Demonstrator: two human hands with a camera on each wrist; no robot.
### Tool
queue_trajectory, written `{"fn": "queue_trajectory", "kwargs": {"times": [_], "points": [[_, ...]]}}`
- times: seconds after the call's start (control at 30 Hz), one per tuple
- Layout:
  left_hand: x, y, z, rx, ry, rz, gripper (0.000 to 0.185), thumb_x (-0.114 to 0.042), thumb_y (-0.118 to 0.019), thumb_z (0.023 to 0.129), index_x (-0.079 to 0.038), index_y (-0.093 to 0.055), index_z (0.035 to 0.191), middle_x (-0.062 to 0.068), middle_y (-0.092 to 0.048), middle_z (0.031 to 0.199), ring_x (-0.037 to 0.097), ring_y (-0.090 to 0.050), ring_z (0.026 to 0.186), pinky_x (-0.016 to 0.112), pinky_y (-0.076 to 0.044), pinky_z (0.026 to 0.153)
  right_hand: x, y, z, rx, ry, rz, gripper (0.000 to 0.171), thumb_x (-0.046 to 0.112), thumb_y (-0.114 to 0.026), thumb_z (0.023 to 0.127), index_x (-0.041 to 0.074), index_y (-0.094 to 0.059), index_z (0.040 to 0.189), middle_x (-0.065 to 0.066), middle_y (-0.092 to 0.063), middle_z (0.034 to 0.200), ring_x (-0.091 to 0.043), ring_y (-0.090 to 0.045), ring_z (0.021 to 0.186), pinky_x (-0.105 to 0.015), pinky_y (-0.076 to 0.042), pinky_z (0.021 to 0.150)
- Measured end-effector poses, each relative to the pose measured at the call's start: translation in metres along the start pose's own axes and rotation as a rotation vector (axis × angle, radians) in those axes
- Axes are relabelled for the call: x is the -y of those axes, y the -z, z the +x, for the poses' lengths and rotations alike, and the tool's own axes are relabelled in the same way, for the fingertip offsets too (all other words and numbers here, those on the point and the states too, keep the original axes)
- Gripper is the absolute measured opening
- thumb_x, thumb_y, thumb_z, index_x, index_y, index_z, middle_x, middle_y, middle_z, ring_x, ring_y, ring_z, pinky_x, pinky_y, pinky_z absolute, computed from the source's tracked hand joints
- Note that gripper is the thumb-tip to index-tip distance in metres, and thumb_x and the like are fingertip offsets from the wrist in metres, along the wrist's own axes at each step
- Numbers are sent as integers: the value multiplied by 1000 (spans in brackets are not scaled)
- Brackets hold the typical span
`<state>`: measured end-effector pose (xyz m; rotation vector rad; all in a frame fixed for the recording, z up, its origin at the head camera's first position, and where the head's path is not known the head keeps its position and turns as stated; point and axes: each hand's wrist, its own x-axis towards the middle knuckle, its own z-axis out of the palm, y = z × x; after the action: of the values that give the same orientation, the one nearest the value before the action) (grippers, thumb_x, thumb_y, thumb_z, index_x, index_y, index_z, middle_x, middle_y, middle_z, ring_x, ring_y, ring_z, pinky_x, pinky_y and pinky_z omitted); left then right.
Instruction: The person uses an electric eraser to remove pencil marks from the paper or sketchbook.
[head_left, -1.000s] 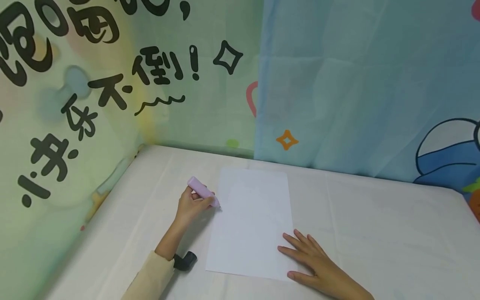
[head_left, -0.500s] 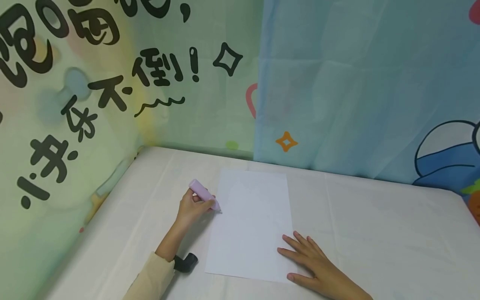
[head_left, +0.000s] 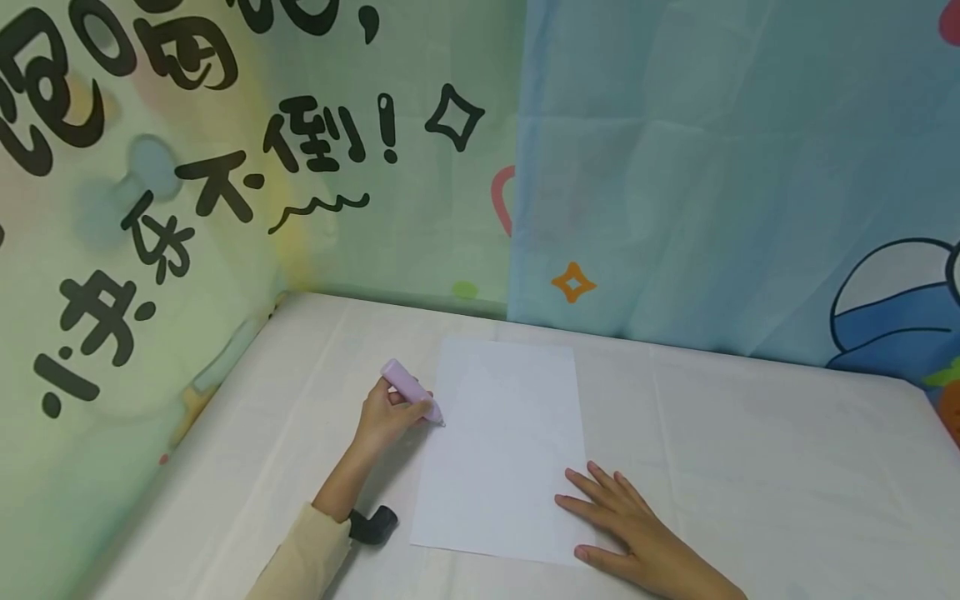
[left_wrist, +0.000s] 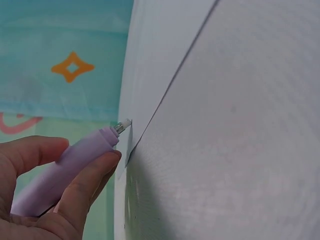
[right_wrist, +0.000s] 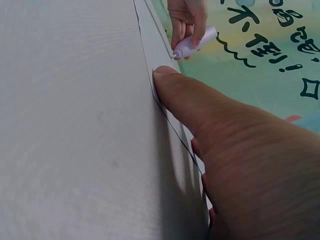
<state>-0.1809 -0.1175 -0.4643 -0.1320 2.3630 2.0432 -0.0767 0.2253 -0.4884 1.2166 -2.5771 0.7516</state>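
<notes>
A sheet of white paper [head_left: 498, 454] lies on the white-covered table. At its left edge my left hand [head_left: 386, 414] pinches a lilac electric eraser [head_left: 407, 383] between thumb and fingers. The eraser leans with its tip down toward the paper; whether the tip touches cannot be told. In the left wrist view, a small white tip shows in a metal holder at the end of the eraser [left_wrist: 80, 162]. My right hand [head_left: 626, 521] rests with spread fingers on the paper's lower right edge. Its thumb [right_wrist: 185, 95] lies along the sheet in the right wrist view.
The table [head_left: 787, 475] carries a white cloth and stands against two printed fabric backdrops, a green one [head_left: 420, 242] with black lettering and a blue one [head_left: 712, 192]. A black band-like device [head_left: 373, 527] sits at the left wrist, by a cream sleeve [head_left: 307, 554].
</notes>
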Motion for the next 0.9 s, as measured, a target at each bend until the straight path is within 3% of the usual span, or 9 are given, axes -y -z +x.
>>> {"fn": "queue_trajectory", "kwargs": {"times": [0.9], "points": [[-1, -2, 1, -10, 3, 11, 35, 6, -67, 81, 7, -51, 113, 28, -69, 101, 36, -70, 93, 33, -62, 70, -1, -1, 0, 13, -11, -3, 58, 27, -69, 90, 19, -49, 143, 4, -31, 158, -8, -7, 149, -18, 4, 120]]}}
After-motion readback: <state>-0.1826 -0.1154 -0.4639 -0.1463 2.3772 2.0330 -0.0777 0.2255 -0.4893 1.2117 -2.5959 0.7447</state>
